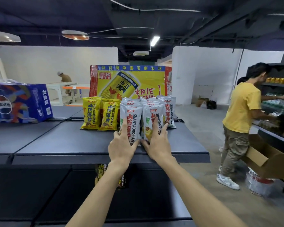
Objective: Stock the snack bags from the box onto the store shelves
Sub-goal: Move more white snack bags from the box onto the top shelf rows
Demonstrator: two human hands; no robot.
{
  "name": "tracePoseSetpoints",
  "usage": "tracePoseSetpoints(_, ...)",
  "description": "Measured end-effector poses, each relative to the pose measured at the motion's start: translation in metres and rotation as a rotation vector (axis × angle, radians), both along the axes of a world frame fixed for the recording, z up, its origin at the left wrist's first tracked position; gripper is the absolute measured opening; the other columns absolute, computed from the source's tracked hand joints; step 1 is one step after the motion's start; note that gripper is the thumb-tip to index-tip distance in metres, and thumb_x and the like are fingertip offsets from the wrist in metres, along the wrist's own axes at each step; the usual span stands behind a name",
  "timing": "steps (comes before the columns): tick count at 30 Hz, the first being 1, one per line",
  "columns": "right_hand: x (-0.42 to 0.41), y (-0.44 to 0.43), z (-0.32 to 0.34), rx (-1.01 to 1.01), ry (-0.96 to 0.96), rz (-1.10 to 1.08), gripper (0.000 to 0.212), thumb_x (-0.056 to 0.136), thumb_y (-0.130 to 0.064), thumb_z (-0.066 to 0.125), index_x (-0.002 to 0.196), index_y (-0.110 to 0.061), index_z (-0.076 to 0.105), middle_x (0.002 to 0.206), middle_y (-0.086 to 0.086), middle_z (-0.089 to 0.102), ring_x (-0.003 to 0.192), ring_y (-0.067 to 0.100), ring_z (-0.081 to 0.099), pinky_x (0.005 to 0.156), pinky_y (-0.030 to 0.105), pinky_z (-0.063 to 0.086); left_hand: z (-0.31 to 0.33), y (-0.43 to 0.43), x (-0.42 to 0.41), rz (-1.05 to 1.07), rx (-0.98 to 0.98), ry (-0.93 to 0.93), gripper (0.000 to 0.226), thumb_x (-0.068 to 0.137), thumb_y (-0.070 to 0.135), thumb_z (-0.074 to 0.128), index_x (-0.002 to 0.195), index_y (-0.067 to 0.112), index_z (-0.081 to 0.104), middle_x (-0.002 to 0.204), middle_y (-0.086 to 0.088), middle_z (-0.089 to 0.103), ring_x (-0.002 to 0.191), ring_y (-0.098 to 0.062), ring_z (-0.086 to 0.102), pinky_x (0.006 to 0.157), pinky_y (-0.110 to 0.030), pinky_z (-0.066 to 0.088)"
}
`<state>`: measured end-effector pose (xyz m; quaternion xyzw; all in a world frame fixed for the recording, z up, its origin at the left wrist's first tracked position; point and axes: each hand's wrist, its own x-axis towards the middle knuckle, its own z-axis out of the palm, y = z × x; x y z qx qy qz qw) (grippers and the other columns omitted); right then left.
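Note:
Several white snack bags stand upright in rows on the dark top shelf (72,143). My left hand (121,143) presses straight fingers against the front left white bag (134,122). My right hand (157,141) lies with spread fingers on the front right white bag (152,118). More white bags (166,110) stand behind them. Two yellow snack bags (99,113) stand to the left of the white ones. Another yellow bag (101,172) shows on a lower shelf, partly hidden by my left forearm.
A yellow-and-red drinks carton (131,81) stands behind the bags. A blue Pepsi carton (18,104) sits at the shelf's far left. At right, a person in a yellow shirt (241,108) works at another shelf beside an open cardboard box (269,159).

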<state>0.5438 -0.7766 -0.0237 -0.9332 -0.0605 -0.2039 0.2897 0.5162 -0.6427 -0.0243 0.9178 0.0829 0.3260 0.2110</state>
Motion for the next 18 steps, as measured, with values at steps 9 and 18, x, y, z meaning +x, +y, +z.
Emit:
tracePoseSetpoints(9, -0.035, 0.008, 0.015, -0.157, 0.026, -0.105, 0.094, 0.089, -0.048, 0.063, 0.156, -0.027, 0.0, 0.161, 0.021, 0.006, 0.144, 0.037, 0.023, 0.111, 0.049, 0.033, 0.003, 0.007, -0.028, -0.04, 0.048, 0.038, 0.085, 0.081, 0.038, 0.068, 0.15, 0.033, 0.018, 0.128, -0.012, 0.039, 0.105, -0.033, 0.055, 0.081, -0.039, 0.052)
tracePoseSetpoints(18, -0.083, -0.004, 0.035, -0.196, -0.168, -0.101, 0.035, 0.087, -0.042, 0.064, 0.113, -0.021, 0.054, 0.106, 0.002, 0.064, 0.097, 0.027, 0.063, 0.072, 0.035, 0.045, 0.02, 0.005, -0.058, -0.156, 0.243, -0.05, 0.032, 0.086, 0.038, 0.059, 0.11, 0.017, 0.055, 0.116, -0.005, 0.051, 0.102, -0.026, 0.059, 0.067, -0.036, 0.049)
